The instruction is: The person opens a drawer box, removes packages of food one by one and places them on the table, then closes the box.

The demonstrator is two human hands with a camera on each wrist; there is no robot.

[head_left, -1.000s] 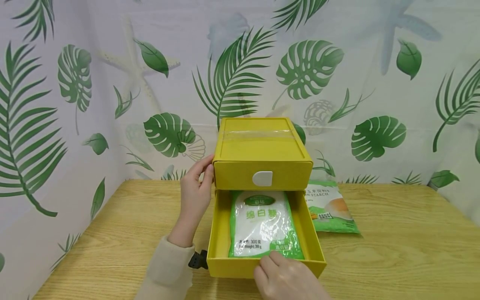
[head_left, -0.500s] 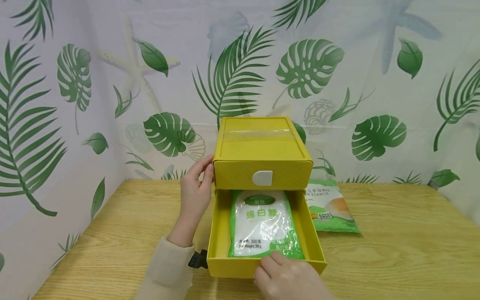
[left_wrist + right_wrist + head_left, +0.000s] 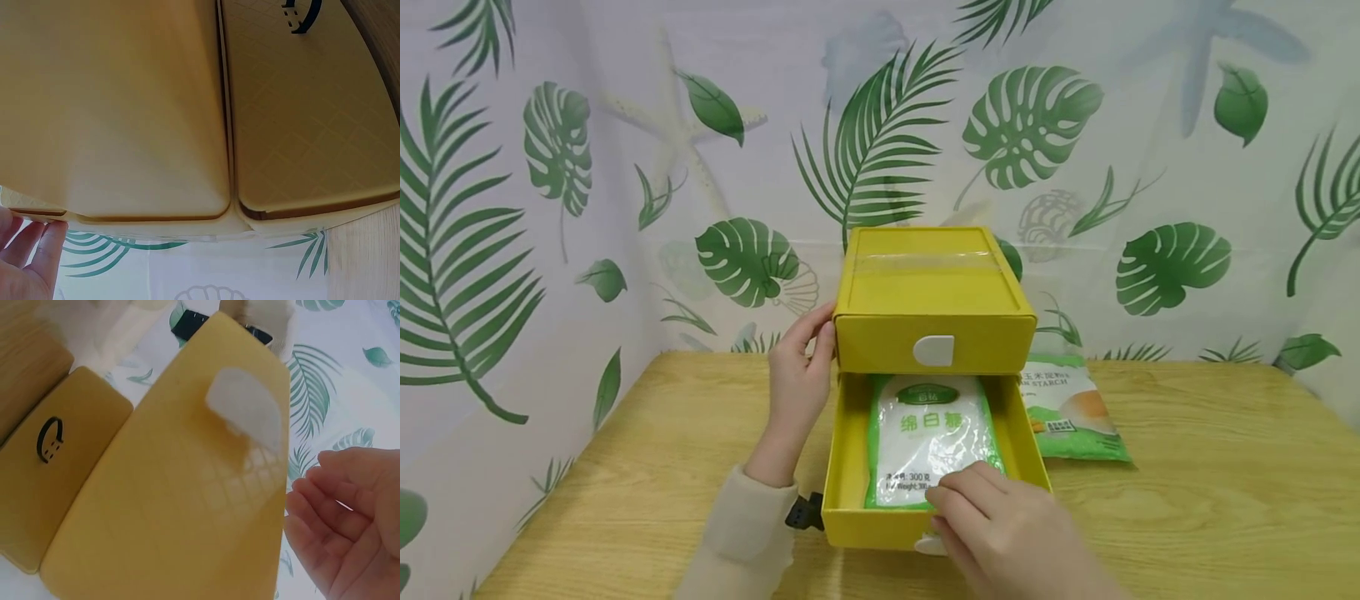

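A yellow two-tier drawer box stands with its lower drawer pulled out. Inside the drawer lies a green-and-white bag of sugar marked 300 g. My left hand rests against the left side of the upper tier; in the left wrist view its fingertips touch the yellow edge. My right hand, fingers loosely bent, hovers over the drawer's front rim and overlaps the bag's lower end. The right wrist view shows that hand with nothing in it, beside the yellow drawer front.
A bag of corn starch lies on the wooden table, right of the box. White tabs mark the upper front and the lower drawer. A leaf-print sheet hangs behind and at the sides.
My right hand has come off the drawer's front edge and risen slightly up and right, uncovering the white tab. The left hand stays against the box; the head view has shifted slightly.
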